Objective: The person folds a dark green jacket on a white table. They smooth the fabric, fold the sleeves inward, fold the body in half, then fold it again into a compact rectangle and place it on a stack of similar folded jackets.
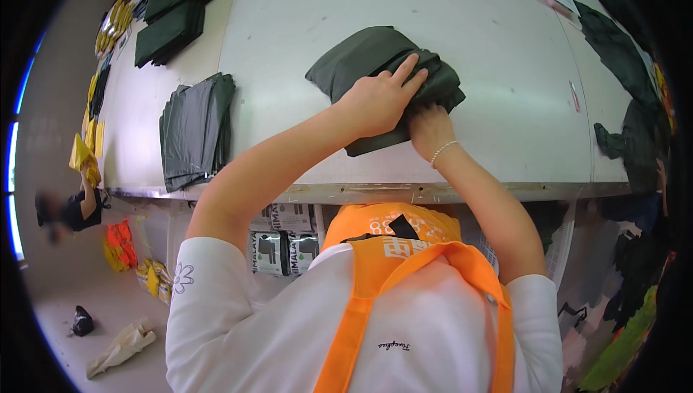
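Note:
In front of me on the table lies a folded bundle of thin dark green material [354, 59], its right end bunched in creases. My left hand [379, 101] rests across it, with fingers stretched and spread over the folds. Close by on the near right side, my right hand [432, 129] has its fingertips tucked into the folds, bent and partly hidden by the material. A beaded bracelet circles the right wrist. To the left is a neat stack of flat, folded dark green pieces [196, 132].
Thicker dark green packs [170, 32] lie at the far left beside yellow pieces [114, 26]. A small pen-like object [574, 95] lies at right, near loose dark green material [617, 46]. Another person [86, 205] handles a yellow piece at left. Printed packages [285, 238] sit below the table edge.

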`<state>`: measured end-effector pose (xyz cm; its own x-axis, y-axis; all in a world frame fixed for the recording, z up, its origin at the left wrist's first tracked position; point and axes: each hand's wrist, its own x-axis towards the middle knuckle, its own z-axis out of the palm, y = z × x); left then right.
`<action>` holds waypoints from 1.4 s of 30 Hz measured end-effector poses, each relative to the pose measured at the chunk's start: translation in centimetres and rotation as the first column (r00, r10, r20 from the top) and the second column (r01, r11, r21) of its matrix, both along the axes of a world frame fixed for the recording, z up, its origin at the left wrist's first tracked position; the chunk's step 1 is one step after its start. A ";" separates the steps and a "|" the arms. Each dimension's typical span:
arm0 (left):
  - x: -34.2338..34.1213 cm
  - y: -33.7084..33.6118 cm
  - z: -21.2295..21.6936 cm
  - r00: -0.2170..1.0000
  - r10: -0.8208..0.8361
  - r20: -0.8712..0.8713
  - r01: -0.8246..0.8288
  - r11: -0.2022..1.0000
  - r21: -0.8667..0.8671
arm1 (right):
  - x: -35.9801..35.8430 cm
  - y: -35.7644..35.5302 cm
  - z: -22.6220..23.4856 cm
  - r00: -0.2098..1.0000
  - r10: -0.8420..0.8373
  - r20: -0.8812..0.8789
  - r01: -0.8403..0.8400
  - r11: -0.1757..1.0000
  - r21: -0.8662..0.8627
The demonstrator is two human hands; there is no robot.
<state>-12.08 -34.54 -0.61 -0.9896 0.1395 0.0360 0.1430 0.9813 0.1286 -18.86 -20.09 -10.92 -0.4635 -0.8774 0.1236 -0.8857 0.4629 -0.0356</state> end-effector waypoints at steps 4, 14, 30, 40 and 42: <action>-0.3 1.0 -1.8 0.992 -0.046 0.120 0.056 0.995 -0.087 | -1.7 4.4 2.2 0.997 0.055 0.054 -0.056 0.998 0.015; -2.7 6.9 -7.5 0.950 -0.136 0.283 0.229 0.917 -0.327 | -7.4 9.8 3.8 0.943 0.308 -0.128 -0.306 0.951 0.035; -6.4 6.4 -10.7 0.999 -0.027 0.041 0.020 0.986 0.167 | 4.3 7.6 1.0 0.747 0.120 0.654 -0.010 0.986 -0.169; -6.2 7.7 -7.3 0.974 0.074 0.213 -0.188 0.785 0.591 | 0.5 10.5 4.1 0.798 0.011 0.603 0.060 0.994 -0.097; -6.4 6.8 -2.5 0.910 -0.155 0.385 -0.207 0.635 0.744 | -0.2 12.4 4.6 0.828 0.032 0.560 0.050 0.990 -0.131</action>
